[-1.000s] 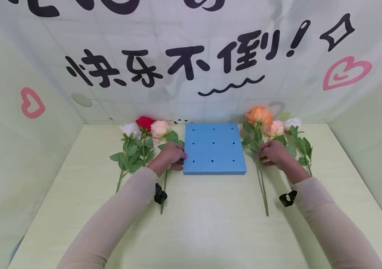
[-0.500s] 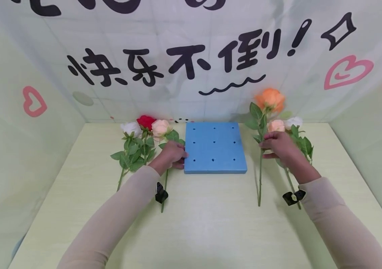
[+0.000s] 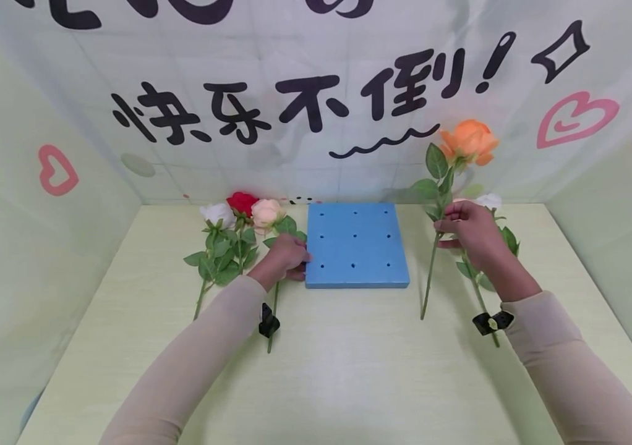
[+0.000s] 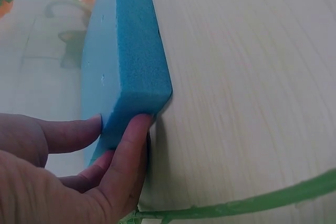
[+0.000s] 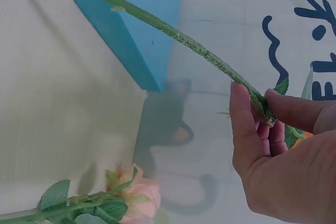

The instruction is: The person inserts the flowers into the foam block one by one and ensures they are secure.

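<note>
A blue foam board (image 3: pixel 338 250) with rows of small holes lies on the table against the back wall. At its left edge my left hand (image 3: pixel 284 256) grips it; in the left wrist view the thumb (image 4: pixel 73 134) lies on the holed face and the fingers are at the side. My right hand (image 3: pixel 474 238) pinches an artificial orange rose (image 3: pixel 470 143) by its green stem, between thumb and fingertips in the right wrist view. The rose is raised, bloom up, its stem slanting down to the left, right of the board.
Left of the board lie a white rose (image 3: pixel 218 214), a red rose (image 3: pixel 242 203) and a pink rose (image 3: pixel 268 213). Behind my right hand, a white rose (image 3: pixel 488 201) and a partly hidden pink rose (image 5: pixel 139 195) lie on the table (image 3: pixel 349 364).
My right hand has lifted the orange rose off the table, up and slightly to the right, and its stem now tilts the other way. The left hand and the board stay put.
</note>
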Tool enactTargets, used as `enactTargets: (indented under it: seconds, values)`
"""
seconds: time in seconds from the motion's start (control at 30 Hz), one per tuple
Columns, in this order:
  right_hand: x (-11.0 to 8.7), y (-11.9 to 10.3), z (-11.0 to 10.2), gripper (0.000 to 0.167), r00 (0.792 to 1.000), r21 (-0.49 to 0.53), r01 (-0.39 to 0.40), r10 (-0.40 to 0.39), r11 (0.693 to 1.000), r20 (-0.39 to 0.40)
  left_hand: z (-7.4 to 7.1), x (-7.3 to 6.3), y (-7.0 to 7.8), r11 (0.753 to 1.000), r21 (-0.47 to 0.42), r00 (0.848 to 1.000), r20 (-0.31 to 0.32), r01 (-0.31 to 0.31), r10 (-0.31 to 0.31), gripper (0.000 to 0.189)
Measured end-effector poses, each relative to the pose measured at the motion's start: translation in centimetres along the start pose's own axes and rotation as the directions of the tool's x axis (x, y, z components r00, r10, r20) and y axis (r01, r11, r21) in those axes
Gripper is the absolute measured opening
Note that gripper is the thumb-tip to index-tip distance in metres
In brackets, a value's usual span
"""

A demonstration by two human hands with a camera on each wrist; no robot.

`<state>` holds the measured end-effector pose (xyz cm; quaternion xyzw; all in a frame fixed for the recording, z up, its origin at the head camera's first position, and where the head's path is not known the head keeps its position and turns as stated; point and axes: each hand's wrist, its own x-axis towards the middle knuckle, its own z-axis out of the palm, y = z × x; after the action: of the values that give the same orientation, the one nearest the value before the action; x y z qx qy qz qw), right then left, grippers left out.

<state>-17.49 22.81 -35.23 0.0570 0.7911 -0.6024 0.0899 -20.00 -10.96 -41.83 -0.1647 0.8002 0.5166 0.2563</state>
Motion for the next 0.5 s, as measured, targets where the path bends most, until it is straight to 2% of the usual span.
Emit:
enactTargets:
  seconds: [0.3,0.5]
  values:
    - [-0.4,-1.2,-0.2,0.019,0.996,0.011,0.072,-0.072,0.997,-0.051,0.2,-0.1,0.0,1.000,0.009,1.000,-0.021,-0.014,0.014,0.037]
    - [-0.2,-2.1,-0.4,0.019,0.990,0.070,0.096,-0.088,0.993,-0.109,0.3,-0.3,0.2,0.999,0.027,0.999,-0.031,-0.017,0.018,0.035]
